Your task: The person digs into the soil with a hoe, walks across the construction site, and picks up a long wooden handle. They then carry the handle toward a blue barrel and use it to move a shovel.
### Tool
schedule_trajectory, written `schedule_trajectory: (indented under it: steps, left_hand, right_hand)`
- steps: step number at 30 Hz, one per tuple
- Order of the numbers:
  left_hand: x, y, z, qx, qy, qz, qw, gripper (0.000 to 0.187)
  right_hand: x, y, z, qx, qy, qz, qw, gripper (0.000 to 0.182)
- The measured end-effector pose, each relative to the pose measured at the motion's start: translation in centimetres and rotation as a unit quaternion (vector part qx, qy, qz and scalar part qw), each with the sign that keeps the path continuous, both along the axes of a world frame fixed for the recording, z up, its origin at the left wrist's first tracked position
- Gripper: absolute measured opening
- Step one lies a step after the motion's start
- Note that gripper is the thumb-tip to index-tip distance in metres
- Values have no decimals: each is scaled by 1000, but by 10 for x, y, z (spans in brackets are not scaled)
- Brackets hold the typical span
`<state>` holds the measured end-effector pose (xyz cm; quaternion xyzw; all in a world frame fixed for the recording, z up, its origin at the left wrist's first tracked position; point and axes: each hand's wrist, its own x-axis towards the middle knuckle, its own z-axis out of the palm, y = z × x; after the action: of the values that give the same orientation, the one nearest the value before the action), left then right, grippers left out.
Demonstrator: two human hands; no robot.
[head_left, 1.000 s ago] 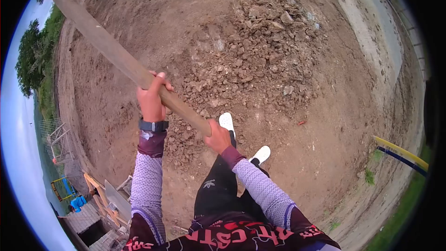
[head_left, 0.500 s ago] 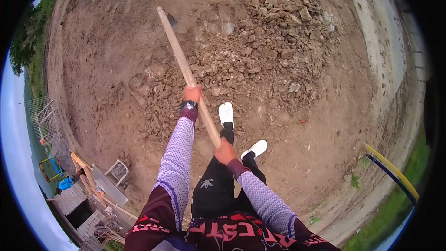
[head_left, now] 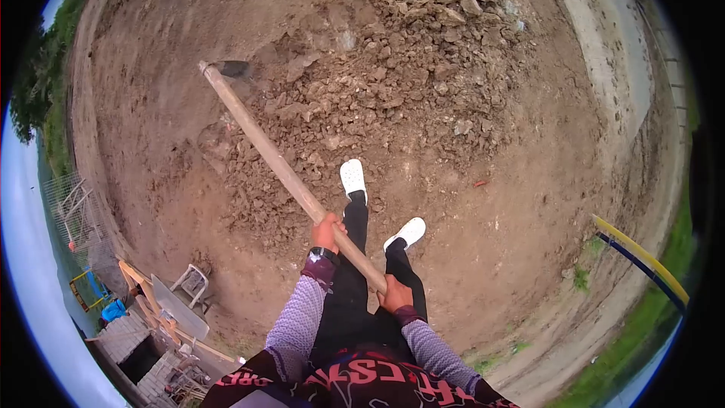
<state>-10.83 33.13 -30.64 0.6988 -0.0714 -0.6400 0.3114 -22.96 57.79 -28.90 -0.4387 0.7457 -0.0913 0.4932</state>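
Note:
Both of my hands grip the long wooden handle of a hoe (head_left: 268, 153), which slants from my lap up to the far left. My left hand (head_left: 327, 233), with a dark watch at the wrist, is wrapped round the lower part of the shaft. Closer to my body, my right hand (head_left: 395, 295) is closed round the butt end. A dark metal blade (head_left: 232, 69) points right from the far end of the handle, over the soil at the left edge of the broken clods (head_left: 393, 75).
My feet in white clogs (head_left: 353, 177) stand on bare soil near the clods. A small red piece (head_left: 480, 183) lies to the right. At lower left are a plastic chair (head_left: 190, 284), boards and a block structure (head_left: 124, 338). A yellow and black curved bar (head_left: 642, 261) stands at right.
The hoe has swung left and come back toward me, its blade now showing more fully. Both hands have drawn down closer to my body, still on the handle.

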Motion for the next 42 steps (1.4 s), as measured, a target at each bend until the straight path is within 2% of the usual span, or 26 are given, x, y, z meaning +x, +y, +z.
schedule_trajectory:
  steps: [2,4,5,7,10,12,13,15,16,17,19,20,21,22,23,25,26,27,29,32,33,36,38,40,41,42]
  left_hand:
    - [5,-22,34,-34,25,2,999,9]
    - [6,-62,91,-173,6,24,985,11]
    - [9,-92,128,-225,10,15,974,14]
    - [21,-166,190,-350,-37,-24,936,15]
    - [27,-282,285,-501,-135,-65,853,15]
    - [36,-349,321,-521,-158,-95,833,16]
    - [39,-375,324,-518,-168,-113,831,16]
    - [40,-408,291,-513,-168,-107,835,16]
    - [39,-416,270,-516,-165,-106,834,16]
    - [38,-411,228,-466,-177,-100,861,16]
    - [28,-357,110,-339,-176,-93,920,17]
    - [32,-315,34,-265,-145,-138,943,18]
    - [26,-260,-13,-118,-150,-203,960,17]
    - [21,-200,-72,-29,-108,-201,973,17]
    - [4,-161,-83,-38,-77,-139,987,16]
    - [-20,-102,-64,-22,-13,-118,993,10]
    - [-18,-63,-71,4,6,-95,995,11]
    - [-21,-28,-49,24,-9,-110,994,10]
    - [-23,29,-51,91,42,-72,992,9]
    - [-38,54,-30,88,32,-33,995,9]
    - [-36,67,-15,96,29,-34,994,9]
    - [-30,31,29,31,23,-31,999,8]
    - [-34,-16,87,-132,68,-36,988,11]
    - [-29,-82,157,-250,44,-60,965,15]
    - [-27,-122,199,-320,27,-74,944,14]
    - [-28,-162,245,-374,-6,-84,923,16]
  right_hand:
    - [-3,-24,-15,-72,17,6,997,37]
    - [11,-81,-23,-165,-43,-25,985,34]
    - [20,-128,-4,-166,-70,-49,982,35]
    - [41,-221,18,-263,-112,-54,957,38]
    - [60,-362,96,-334,-136,-54,931,40]
    - [65,-425,132,-334,-151,-55,929,38]
    - [68,-443,141,-328,-151,-52,931,38]
    - [71,-464,142,-315,-112,-69,940,37]
    - [72,-458,125,-311,-110,-70,942,37]
    - [75,-439,97,-250,-100,-76,960,38]
    - [70,-363,46,-140,-97,-73,983,39]
    - [71,-306,7,-66,-104,-64,990,42]
    - [62,-250,11,-4,-90,-64,994,43]
    - [48,-200,24,67,-56,-50,995,40]
    - [28,-161,0,69,-42,-67,994,42]
    - [0,-119,-2,74,-27,-59,995,44]
    - [-7,-68,13,95,-48,-44,993,45]
    - [-4,-17,34,131,-47,-26,990,45]
    - [-18,9,23,121,-21,-25,992,45]
    - [-21,56,38,140,-13,-30,990,47]
    - [-20,62,46,107,-4,-30,994,49]
    - [-25,29,20,-27,19,-25,999,52]
    - [-19,-19,1,-140,-6,-46,989,41]
    - [-7,-111,10,-222,-33,-73,972,36]
    - [-2,-167,33,-237,-61,-75,967,37]
    - [5,-221,51,-303,-77,-64,948,39]
